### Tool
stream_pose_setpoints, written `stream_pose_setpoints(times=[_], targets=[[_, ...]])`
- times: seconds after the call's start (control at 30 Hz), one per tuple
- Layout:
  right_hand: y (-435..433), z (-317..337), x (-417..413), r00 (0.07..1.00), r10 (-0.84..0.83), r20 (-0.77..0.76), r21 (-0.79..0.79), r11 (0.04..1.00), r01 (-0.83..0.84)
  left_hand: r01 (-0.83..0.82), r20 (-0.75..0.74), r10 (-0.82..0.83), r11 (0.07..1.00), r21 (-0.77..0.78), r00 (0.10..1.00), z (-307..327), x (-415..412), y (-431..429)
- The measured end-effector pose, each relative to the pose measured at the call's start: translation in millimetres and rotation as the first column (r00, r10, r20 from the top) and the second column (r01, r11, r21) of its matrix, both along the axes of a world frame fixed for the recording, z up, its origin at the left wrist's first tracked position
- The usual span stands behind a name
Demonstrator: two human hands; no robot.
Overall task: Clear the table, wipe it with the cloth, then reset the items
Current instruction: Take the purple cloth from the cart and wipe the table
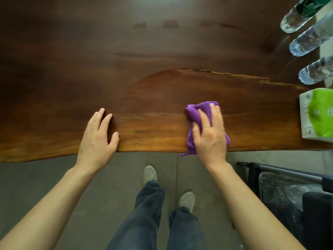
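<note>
A dark wooden table [162, 51] with a wavy front edge fills the upper view. My right hand [209, 134] presses flat on a crumpled purple cloth [195, 112] near the front edge, right of centre. My left hand [98, 138] rests flat on the table's front edge to the left, fingers apart, holding nothing. At the far right stand three clear plastic water bottles [310, 38], one with a green label [304, 9]. Below them lies a green and white tissue pack [317, 115].
Under the table's right end stands a dark bin [288, 192] lined with a clear plastic bag, with a metal bar across it. My legs and grey shoes [149, 174] stand on the grey floor before the table.
</note>
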State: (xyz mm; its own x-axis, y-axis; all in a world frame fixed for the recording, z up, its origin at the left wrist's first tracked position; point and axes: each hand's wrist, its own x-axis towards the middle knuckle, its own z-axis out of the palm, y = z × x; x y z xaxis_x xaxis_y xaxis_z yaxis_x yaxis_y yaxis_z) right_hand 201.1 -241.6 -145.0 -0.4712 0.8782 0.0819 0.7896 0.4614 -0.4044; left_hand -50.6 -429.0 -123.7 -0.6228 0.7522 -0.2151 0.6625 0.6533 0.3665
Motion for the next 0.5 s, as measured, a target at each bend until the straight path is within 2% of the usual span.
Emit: stream_pose_setpoints(times=[0.13, 0.23, 0.37, 0.5], targets=[[39.9, -0.3, 65.9, 0.974, -0.213, 0.077, 0.028, 0.977, 0.212, -0.011, -0.003, 0.011, 1.0, 0.002, 1.0, -2.4, 1.1, 1.0], [62.5, 0.4, 82.4, 0.938, -0.334, 0.092, 0.02, 0.942, 0.334, -0.008, -0.017, 0.008, 1.0, 0.002, 1.0, -4.0, 2.1, 2.3], [86.2, 0.3, 56.2, 0.918, -0.395, 0.035, -0.011, 0.918, 0.396, -0.002, -0.025, 0.001, 1.0, -0.011, 1.0, -3.6, 2.1, 1.9], [107.6, 2.9, 11.1, 0.93, -0.366, 0.017, -0.019, 0.93, 0.366, 0.013, -0.022, -0.014, 1.0, -0.014, 1.0, -0.9, 0.6, 0.6]])
